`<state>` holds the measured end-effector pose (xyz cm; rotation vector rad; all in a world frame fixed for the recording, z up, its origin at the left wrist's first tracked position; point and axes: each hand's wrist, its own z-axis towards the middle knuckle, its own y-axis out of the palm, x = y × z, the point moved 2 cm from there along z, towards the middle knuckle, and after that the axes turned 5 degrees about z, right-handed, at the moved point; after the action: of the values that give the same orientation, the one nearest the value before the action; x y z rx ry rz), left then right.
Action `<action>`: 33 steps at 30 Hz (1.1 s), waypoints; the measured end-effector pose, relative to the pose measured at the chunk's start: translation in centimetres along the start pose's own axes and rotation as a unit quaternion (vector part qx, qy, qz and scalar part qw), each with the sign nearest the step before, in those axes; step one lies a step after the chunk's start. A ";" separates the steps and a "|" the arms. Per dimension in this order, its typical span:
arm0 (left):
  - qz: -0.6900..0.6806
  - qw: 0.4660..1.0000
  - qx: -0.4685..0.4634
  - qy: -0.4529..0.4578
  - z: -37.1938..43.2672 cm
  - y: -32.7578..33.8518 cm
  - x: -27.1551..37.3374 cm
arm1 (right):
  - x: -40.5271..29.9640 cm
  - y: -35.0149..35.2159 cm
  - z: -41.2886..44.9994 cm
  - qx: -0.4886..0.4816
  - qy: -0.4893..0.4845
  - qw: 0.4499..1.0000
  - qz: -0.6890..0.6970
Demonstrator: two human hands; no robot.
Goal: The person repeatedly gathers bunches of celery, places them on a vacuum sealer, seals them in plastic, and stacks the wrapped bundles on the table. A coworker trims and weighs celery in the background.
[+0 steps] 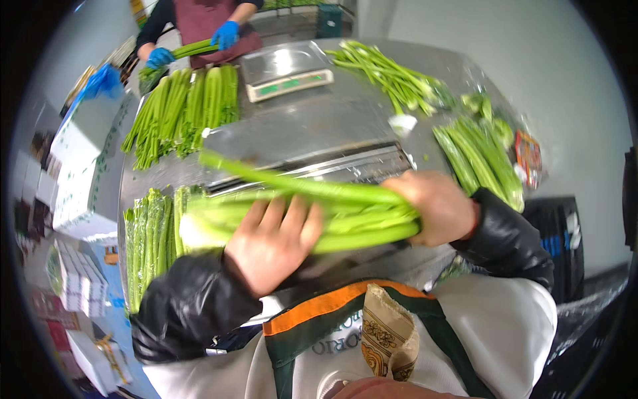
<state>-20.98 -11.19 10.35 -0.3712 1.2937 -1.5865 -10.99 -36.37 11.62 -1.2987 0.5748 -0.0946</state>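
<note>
A bunch of celery (344,214) lies sideways across both my hands, its pale root end to the left. My left hand (276,239) is spread over the stalks near the root half and grips them. Around the right end of the bunch closes my right hand (433,207), blurred by motion. One loose-looking stalk (239,168) angles up and away from the bunch to the left. Just beyond the celery is a steel wrapping machine (299,132) with a dark slot along its near side. The underside of the bunch is hidden.
Film-wrapped celery (149,239) lies at left, unwrapped bunches (189,107) behind it. A digital scale (289,75) stands far back beside a co-worker's blue-gloved hands (225,35) holding stalks. Loose stalks (384,75) and bagged celery (481,154) lie at right. White boxes (94,164) flank the table.
</note>
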 end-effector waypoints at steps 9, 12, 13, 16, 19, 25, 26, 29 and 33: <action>-0.235 0.935 -0.265 0.000 -0.6 -2.0 9.0 | 5.0 10.3 -8.9 -0.278 -0.009 0.852 0.443; -0.238 0.921 -0.309 -0.015 0.6 -3.9 9.3 | 7.4 11.3 -9.0 -0.268 0.029 0.814 0.515; -0.244 0.917 -0.316 -0.024 0.8 -4.6 9.3 | 8.0 11.5 -9.0 -0.257 0.019 0.817 0.516; -0.207 0.918 -0.332 -0.059 0.9 -6.6 8.6 | 10.2 11.5 -10.9 -0.194 0.060 0.829 0.521; -0.238 0.922 -0.294 -0.082 -0.1 -8.2 6.6 | 13.6 10.9 -14.6 -0.048 0.073 0.844 0.529; -0.660 0.662 -0.017 -0.354 -4.1 -2.4 4.7 | 22.5 12.9 -22.6 0.397 0.327 0.796 0.319; -0.714 0.616 0.027 -0.332 -4.4 0.0 5.3 | 24.0 14.5 -23.0 0.439 0.365 0.709 0.415; -0.773 0.535 0.153 -0.304 -4.8 6.6 6.5 | 27.0 17.5 -25.2 0.411 0.428 0.790 0.152; -0.785 0.493 0.239 -0.287 -4.8 10.6 6.9 | 29.5 19.4 -28.3 0.401 0.450 0.796 0.055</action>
<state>-22.30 -13.34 -2.94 -1.8658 -0.5249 -2.6633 -3.25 -66.90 -20.81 -0.3024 1.2486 -0.8081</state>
